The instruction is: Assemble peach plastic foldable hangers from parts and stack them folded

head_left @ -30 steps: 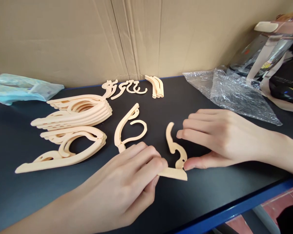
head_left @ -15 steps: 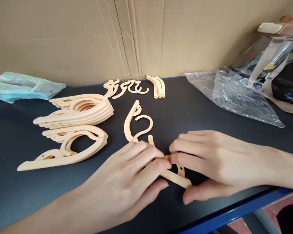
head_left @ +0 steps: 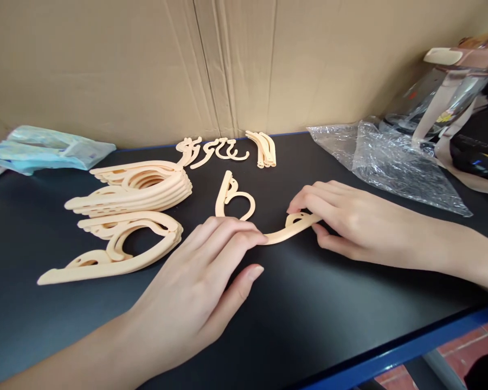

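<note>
My left hand point(head_left: 205, 271) lies on the black table, its fingertips pressed on one end of a cream plastic hanger arm point(head_left: 287, 230). My right hand point(head_left: 341, 219) pinches the arm's other, wider end between thumb and fingers. The arm lies nearly flat on the table between the two hands. Just behind my left fingertips sits a cream hook piece with another arm point(head_left: 232, 199), partly hidden by my fingers.
Two stacks of folded cream hangers point(head_left: 132, 187) point(head_left: 117, 244) lie at the left. Loose hooks point(head_left: 217, 149) and arms point(head_left: 264, 148) sit by the cardboard wall. A clear plastic bag point(head_left: 386, 160) is at right, a blue packet point(head_left: 44, 154) at far left. The table's blue edge point(head_left: 410, 346) runs along the near right.
Both hands moved away from me with the hanger arm. It now stretches flat between them, and my right hand has shifted to its far end.
</note>
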{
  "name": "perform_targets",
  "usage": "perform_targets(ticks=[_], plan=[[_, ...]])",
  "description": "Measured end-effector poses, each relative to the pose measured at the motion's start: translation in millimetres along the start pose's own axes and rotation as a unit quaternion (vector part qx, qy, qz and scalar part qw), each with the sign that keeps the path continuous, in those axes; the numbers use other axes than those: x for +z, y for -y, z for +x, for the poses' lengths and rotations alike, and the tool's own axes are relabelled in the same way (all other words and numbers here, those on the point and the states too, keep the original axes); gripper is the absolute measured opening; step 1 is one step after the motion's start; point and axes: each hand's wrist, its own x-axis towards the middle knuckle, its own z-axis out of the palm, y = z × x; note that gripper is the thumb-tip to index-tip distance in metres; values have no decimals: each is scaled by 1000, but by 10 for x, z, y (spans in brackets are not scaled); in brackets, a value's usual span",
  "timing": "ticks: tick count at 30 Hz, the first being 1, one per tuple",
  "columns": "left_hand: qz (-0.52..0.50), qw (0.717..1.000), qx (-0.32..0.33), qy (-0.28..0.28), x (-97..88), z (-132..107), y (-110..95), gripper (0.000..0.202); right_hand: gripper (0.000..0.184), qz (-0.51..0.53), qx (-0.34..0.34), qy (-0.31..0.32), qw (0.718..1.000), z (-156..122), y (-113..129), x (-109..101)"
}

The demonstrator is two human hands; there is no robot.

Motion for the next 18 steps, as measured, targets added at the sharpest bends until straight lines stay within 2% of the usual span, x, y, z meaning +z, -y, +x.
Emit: perform_targets(ticks=[4,8,12,18], plan=[[7,1000,-23,-9,-2,-1,11,31,37,-65,30,-13,997,-23,-95,69],[6,999,-51,-15,10,-8,48,44,34,-79,34,-30,996,-12,-165,101],[19,997,-79,3,32,-11,84,35,26,-70,34,-65,995,26,-116,84],[29,997,-69,5,53,-3,92,36,21,-9,46,-90,995,37,-21,60]])
